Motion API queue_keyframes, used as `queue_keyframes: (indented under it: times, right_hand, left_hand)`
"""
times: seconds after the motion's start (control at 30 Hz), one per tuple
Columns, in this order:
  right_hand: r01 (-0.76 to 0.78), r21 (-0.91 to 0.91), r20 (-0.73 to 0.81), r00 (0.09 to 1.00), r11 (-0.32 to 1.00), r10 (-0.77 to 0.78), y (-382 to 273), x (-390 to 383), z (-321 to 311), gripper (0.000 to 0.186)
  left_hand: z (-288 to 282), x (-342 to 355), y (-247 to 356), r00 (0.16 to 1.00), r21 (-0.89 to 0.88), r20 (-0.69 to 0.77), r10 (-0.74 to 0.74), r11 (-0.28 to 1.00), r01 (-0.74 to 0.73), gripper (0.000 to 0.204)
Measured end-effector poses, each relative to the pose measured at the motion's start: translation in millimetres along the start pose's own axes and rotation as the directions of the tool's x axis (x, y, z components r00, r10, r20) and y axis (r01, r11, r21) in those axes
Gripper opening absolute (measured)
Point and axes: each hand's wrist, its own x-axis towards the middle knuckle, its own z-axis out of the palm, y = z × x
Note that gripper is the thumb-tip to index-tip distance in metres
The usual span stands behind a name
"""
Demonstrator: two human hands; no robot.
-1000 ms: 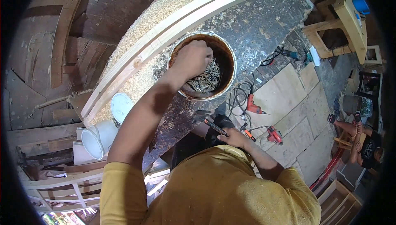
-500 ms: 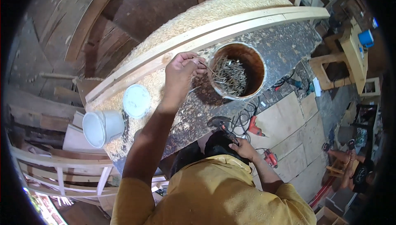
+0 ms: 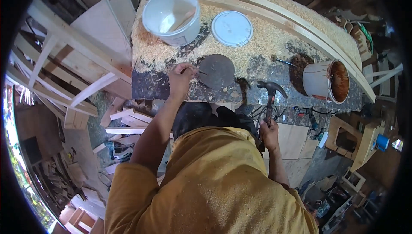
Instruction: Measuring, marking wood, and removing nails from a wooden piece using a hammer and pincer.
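Note:
My left hand (image 3: 181,77) pinches a thin nail (image 3: 201,71) between thumb and fingertips. The nail points right, over the edge of a dark round disc (image 3: 218,71) lying on the workbench (image 3: 150,89). In my right hand (image 3: 269,134) is a claw hammer (image 3: 270,103), gripped by its handle. Its head is up, over the bench's near edge. To the right, a rust-lined bucket (image 3: 317,80) stands on the bench; its contents do not show from here.
A white bucket (image 3: 178,36) and a round white lid (image 3: 232,28) stand among wood shavings. Long wooden strips (image 3: 274,13) run along the bench's far side. A metal rod with a thicker end (image 3: 284,60) lies near the rusty bucket. Wood offcuts (image 3: 128,118) litter the floor at left.
My view has swung left. My left hand has moved from the nail bucket to the dark disc, carrying the nail. My right hand has raised the hammer into clear sight.

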Motion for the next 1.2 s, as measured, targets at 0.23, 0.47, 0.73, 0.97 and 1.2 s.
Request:
queue_keyframes:
  times: [0.23,0.47,0.73,0.97,1.2]
  right_hand:
    - [0.110,-0.081,0.101,0.990,0.991,-0.101,-22,10,45,0.022]
    - [0.431,-0.359,0.120,0.901,0.828,-0.417,-59,11,69,0.034]
    - [0.647,-0.491,0.224,0.740,0.583,-0.634,-92,2,109,0.021]
    - [0.359,-0.695,0.191,0.927,0.622,-0.322,-80,21,120,0.024]
    - [0.444,-0.760,0.286,0.884,0.475,-0.370,-48,39,110,0.027]
  left_hand:
    - [-44,14,-37,0.937,0.678,0.231,0.261,0.648,-0.347,0.015]
    - [-25,20,-35,0.921,0.698,0.348,0.175,0.608,-0.379,0.012]
    - [-36,27,-41,0.914,0.662,0.391,0.109,0.656,-0.362,0.012]
    - [-32,26,-31,0.904,0.725,0.416,0.102,0.562,-0.397,0.014]
    - [-35,26,-36,0.884,0.711,0.446,0.137,0.545,-0.443,0.009]
